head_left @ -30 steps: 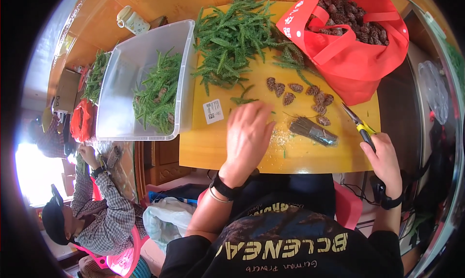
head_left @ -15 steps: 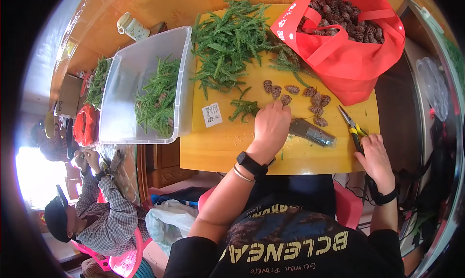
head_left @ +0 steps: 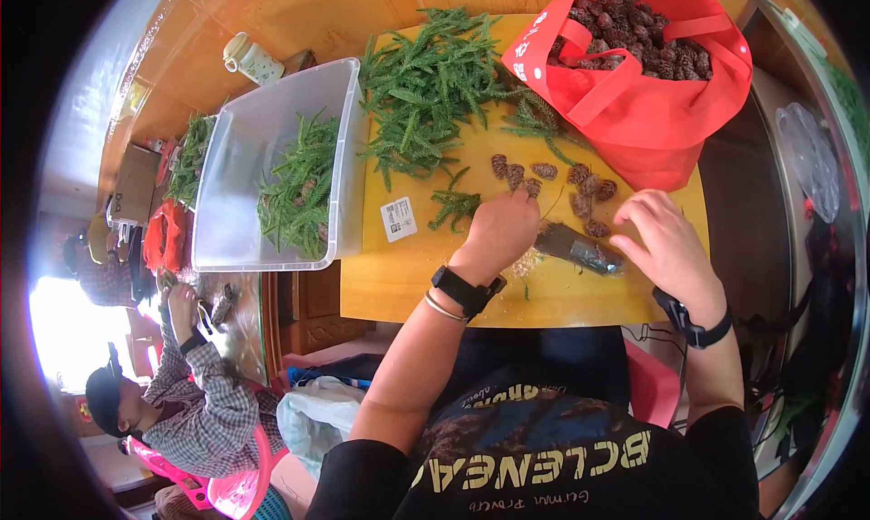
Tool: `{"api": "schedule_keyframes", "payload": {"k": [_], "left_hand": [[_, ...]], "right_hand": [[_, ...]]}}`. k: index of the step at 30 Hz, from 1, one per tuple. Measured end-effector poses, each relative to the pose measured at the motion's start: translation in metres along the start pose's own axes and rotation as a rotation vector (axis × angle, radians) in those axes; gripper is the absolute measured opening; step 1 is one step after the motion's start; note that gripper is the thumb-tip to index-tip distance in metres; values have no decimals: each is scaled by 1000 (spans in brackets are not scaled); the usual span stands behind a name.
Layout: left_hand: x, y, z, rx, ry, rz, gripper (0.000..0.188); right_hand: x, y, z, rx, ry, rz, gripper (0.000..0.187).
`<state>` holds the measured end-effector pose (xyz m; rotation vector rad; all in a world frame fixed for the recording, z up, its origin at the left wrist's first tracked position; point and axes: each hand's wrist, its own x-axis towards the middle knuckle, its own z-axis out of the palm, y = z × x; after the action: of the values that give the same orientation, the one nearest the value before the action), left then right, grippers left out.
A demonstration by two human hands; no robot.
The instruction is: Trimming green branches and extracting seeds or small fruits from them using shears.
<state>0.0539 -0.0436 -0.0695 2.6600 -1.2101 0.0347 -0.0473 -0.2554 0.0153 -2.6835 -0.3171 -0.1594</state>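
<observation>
My left hand (head_left: 506, 233) is closed, its fingertips pinching at a brown pine cone (head_left: 533, 188) just above the yellow table. A thin wire shows beside these fingers. My right hand (head_left: 669, 244) hovers at the right, thumb and fingers apart, with nothing visible in it. Between the hands lies a dark bundle in clear plastic wrap (head_left: 580, 250). Several loose pine cones (head_left: 589, 187) rest beyond it. Left of my left hand is a small green sprig (head_left: 453, 207). The pliers are out of sight, perhaps under my right hand.
A red bag (head_left: 652, 121) full of pine cones stands at the far right. Green sprigs (head_left: 426, 94) are heaped at the back, near a clear plastic bin (head_left: 349, 167) holding more. A white label (head_left: 398, 219) lies on the table (head_left: 408, 293). Another person (head_left: 208, 402) works at the left.
My right hand has let go of the yellow-and-black pliers and moved up and left, toward the wrapped bundle. My left hand has barely shifted.
</observation>
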Motion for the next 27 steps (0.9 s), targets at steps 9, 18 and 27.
{"api": "schedule_keyframes", "payload": {"k": [9, 18, 27], "left_hand": [[-7, -11, -13, -178, 18, -113, 12], [-20, 15, -49, -615, 175, 2, 11], [-22, 16, -66, -790, 101, -75, 11]], "right_hand": [[34, -7, 24, 113, -42, 15, 16], [40, -14, 39, 946, -135, 349, 15], [34, -13, 32, 1107, -12, 380, 13]]}}
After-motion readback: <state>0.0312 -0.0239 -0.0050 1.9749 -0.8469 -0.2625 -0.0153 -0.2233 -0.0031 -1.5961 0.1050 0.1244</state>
